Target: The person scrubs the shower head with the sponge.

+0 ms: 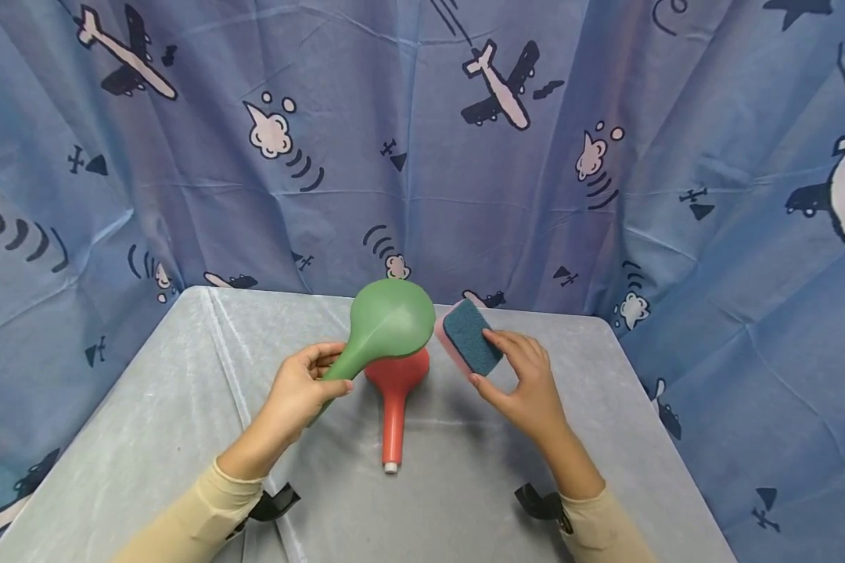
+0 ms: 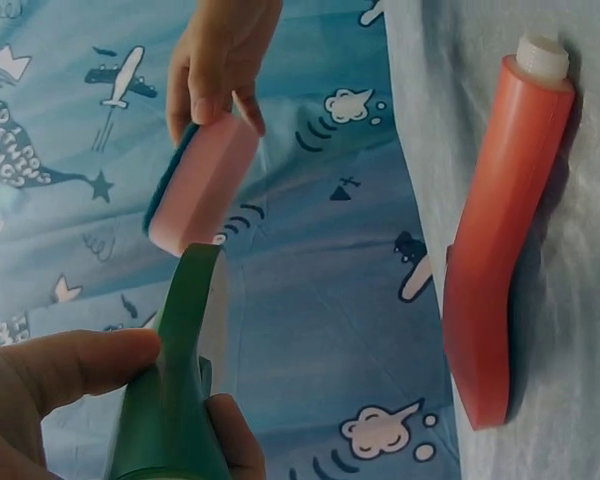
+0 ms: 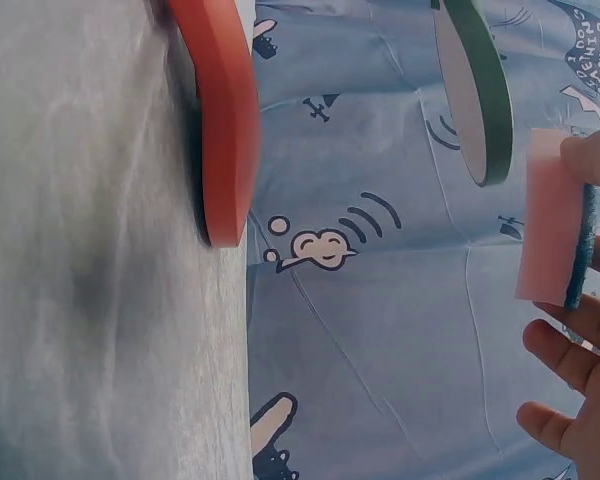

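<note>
My left hand (image 1: 301, 391) grips the handle of a green shower head (image 1: 393, 319), raised above the table with its smooth back toward the head camera. In the right wrist view its pale flat face (image 3: 465, 95) shows side-on. My right hand (image 1: 528, 385) pinches a sponge (image 1: 473, 338) between thumb and fingers, pink foam on one side and a dark blue-green scouring pad on the other. The pink side faces the green head, close to its edge. Below, a red shower head (image 1: 393, 410) lies on the table, its round end partly hidden behind the green one.
A grey-white cloth covers the table (image 1: 183, 438), with a long crease on the left. Behind and around it hangs a blue curtain (image 1: 366, 156) printed with airplanes and clouds. Black straps (image 1: 275, 503) hang at both wrists.
</note>
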Tool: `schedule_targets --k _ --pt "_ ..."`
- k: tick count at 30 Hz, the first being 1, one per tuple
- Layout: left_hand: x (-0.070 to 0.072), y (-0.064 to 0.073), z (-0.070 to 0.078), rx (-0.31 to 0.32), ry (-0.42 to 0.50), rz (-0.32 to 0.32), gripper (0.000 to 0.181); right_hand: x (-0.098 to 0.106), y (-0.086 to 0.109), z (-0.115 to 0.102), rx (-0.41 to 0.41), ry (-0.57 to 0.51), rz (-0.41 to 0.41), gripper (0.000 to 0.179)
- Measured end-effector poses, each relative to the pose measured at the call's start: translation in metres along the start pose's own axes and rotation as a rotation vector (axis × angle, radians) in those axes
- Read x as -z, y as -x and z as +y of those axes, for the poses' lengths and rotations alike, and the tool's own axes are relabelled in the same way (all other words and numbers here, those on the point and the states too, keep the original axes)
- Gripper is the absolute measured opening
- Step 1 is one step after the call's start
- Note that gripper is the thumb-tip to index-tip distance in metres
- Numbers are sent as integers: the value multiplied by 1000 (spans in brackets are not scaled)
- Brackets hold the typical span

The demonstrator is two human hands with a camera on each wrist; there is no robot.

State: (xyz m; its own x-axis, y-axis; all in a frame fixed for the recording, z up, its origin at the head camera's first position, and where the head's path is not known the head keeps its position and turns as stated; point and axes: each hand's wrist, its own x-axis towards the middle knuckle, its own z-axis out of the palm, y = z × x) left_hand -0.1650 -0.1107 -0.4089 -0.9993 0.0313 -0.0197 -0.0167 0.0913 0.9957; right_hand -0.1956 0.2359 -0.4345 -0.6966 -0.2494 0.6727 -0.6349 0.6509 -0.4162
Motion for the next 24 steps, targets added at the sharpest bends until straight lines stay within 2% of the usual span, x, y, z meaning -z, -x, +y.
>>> schedule_targets --k 5,7,10,12,14,17,19,24 --pt "-3 1 0 7 5 -14 60 -4 3 -4 11 2 -17 66" --pt "-4 2 -1 8 5 -19 61 -5 3 -8 66 -4 -31 64" --pt "-5 4 -1 9 3 -17 61 -5 4 -12 192 -11 -53 61" --pt "-5 5 -1 7 -4 -14 61 -5 4 -13 236 -4 -52 60" --pt "-5 5 0 6 -16 -11 60 -3 4 -12 213 21 -26 60" --pt "-4 6 1 0 -35 -12 60 -1 2 -9 127 39 34 62" --pt "-3 6 3 -4 -43 -14 60 -1 1 -10 137 35 61 61" --pt "-1 6 6 -17 -49 -19 60 -4 -2 -24 374 49 8 58"
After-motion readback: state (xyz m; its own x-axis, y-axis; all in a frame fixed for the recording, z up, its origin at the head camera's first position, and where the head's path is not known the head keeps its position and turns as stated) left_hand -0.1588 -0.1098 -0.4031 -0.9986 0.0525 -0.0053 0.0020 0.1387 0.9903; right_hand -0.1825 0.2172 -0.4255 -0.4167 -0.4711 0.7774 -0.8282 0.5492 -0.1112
